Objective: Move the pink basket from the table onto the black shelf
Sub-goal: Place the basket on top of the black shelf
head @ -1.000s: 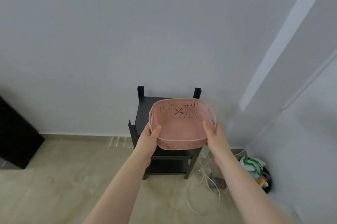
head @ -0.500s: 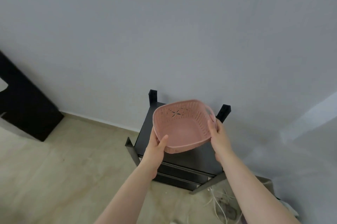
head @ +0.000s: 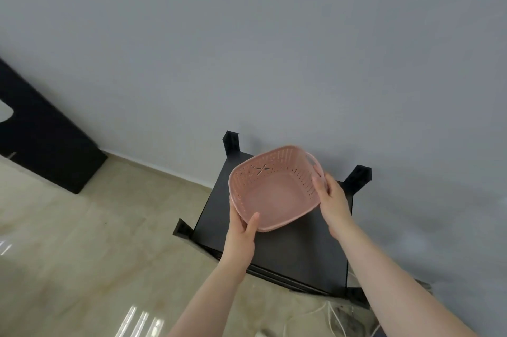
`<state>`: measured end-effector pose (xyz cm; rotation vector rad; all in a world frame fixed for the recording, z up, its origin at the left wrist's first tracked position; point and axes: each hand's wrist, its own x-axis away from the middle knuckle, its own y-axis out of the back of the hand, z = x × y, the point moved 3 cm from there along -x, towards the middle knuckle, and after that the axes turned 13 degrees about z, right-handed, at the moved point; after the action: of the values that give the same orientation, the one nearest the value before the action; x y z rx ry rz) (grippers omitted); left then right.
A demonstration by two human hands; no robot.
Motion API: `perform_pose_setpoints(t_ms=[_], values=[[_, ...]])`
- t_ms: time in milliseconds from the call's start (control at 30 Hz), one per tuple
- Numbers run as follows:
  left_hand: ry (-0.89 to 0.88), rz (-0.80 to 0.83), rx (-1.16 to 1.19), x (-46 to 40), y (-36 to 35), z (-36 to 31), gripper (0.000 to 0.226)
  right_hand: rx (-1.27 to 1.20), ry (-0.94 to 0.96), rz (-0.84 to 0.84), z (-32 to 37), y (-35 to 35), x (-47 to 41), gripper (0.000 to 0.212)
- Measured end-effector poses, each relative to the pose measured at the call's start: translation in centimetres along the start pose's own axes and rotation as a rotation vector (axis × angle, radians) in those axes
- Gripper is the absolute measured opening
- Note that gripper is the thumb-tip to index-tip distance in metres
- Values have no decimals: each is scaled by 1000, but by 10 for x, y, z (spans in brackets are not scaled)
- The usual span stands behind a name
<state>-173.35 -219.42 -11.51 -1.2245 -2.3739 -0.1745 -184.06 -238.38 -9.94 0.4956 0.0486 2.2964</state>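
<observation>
- Both hands are closed on the pink basket: the left hand wraps the near-left rim with its thumb lying inside over the edge, and the right hand clasps the right rim just below the side handle, fingers curled over the lip.
- The black shelf stands against the grey wall, its flat top seen from above, with two short posts rising at its back corners and another at the near-left corner.
- The basket is over the shelf top, toward its rear half; whether its base touches the top or hangs just above it cannot be told.
- The basket is tipped, its mouth facing up and toward the camera, so its far wall stands higher than the near rim.
- Its long axis runs roughly left to right across the shelf, the handle end toward the shelf's right rear post.
- Both forearms reach forward from the lower edge of the view, converging on the basket, bare to the elbow.
- The basket is empty; its floor is plain and its walls are perforated, with a cross-shaped cutout in the far wall.
- White cables lie on the floor below the shelf's right front corner.
</observation>
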Motion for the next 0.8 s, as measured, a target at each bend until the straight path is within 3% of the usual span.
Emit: perform_pose_setpoints(t_ms=[800], values=[[13,-35,-49,-8,-5,14,72,-59,29,81,-22,1,-14,36]])
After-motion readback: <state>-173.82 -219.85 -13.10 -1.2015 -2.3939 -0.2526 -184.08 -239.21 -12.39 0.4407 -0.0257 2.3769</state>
